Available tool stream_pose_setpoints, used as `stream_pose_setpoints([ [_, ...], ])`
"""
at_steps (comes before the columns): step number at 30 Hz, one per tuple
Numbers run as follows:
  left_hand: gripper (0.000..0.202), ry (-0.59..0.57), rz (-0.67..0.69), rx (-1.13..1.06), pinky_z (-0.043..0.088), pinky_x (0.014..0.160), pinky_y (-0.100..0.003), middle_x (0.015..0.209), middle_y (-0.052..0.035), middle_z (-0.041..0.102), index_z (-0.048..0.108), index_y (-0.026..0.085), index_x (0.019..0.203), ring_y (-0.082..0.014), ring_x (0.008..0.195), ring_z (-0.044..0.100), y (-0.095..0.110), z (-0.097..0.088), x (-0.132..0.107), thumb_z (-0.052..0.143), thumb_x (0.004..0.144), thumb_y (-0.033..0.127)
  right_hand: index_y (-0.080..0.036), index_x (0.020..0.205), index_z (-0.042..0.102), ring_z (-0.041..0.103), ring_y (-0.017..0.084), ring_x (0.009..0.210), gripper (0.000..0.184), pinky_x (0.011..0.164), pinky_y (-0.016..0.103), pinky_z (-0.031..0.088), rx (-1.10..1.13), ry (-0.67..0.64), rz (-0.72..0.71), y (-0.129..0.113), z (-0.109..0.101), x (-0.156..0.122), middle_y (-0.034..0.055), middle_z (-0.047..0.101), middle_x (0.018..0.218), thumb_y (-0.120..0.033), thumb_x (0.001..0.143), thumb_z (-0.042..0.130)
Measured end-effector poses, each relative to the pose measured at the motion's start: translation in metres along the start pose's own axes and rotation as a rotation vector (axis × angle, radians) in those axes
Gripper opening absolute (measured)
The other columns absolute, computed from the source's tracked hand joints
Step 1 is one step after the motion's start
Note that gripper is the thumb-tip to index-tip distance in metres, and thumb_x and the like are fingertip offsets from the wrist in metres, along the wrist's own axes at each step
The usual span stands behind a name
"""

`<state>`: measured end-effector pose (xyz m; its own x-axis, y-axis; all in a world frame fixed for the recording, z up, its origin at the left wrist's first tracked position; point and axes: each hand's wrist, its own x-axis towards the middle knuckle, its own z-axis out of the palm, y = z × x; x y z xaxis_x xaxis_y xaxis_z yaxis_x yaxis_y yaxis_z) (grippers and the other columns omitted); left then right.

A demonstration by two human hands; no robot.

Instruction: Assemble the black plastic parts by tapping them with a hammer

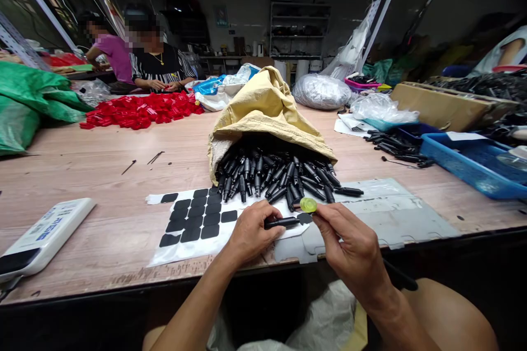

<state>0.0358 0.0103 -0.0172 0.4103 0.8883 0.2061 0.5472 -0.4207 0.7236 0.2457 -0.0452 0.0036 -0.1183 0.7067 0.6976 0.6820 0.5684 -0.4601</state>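
Observation:
My left hand [251,230] is closed round a slim black plastic part [284,222], held level above the table's near edge. My right hand [349,247] pinches a small black pad [305,218] against that part's tip, and a yellow-green cap [308,204] sits over my fingertip. Just behind lies a pile of the same black parts [280,175], spilling from a yellow sack [267,107]. To the left, a white backing sheet [185,247] carries several black square pads [197,216].
A white handheld device [45,233] lies at the left edge. A grey sheet [391,214] lies on the right, with blue trays [473,162] beyond. Two people sit at the far left behind a heap of red parts [140,109]. Green bags [28,98] lie far left.

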Motion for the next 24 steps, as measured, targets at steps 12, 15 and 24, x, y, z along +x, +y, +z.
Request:
stream_pose_setpoints([
  [12,0.022,-0.007,-0.031,-0.138,0.038,0.073,-0.028,0.085,0.0001,0.058,0.066,0.020,0.085,-0.0162,0.081,0.054,0.006,-0.007,-0.002,0.057,0.095,0.037,-0.027,0.116,0.066,0.065,0.019,0.093,0.024,0.082,0.032,0.053,-0.111,-0.128,0.036,0.044,-0.011,-0.012,0.0047,0.069,0.101,-0.019,0.097,0.053],
  [15,0.039,0.018,-0.058,-0.213,0.038,0.072,-0.027,0.080,0.0010,0.051,0.054,0.019,0.073,-0.0149,0.078,0.051,0.007,-0.008,-0.002,0.043,0.102,0.042,-0.025,0.112,0.067,0.062,0.021,0.095,0.023,0.085,0.035,0.050,-0.211,-0.186,-0.017,0.058,-0.010,-0.018,0.0045,0.068,0.100,-0.018,0.096,0.053],
  [24,0.037,0.000,-0.057,-0.208,0.039,0.072,-0.027,0.080,0.0008,0.055,0.058,0.020,0.081,-0.0159,0.078,0.052,0.006,-0.007,-0.003,0.041,0.103,0.045,-0.025,0.103,0.071,0.059,0.025,0.096,0.022,0.088,0.043,0.044,-0.255,-0.137,0.042,0.039,-0.014,-0.001,0.0052,0.069,0.100,-0.019,0.084,0.062],
])
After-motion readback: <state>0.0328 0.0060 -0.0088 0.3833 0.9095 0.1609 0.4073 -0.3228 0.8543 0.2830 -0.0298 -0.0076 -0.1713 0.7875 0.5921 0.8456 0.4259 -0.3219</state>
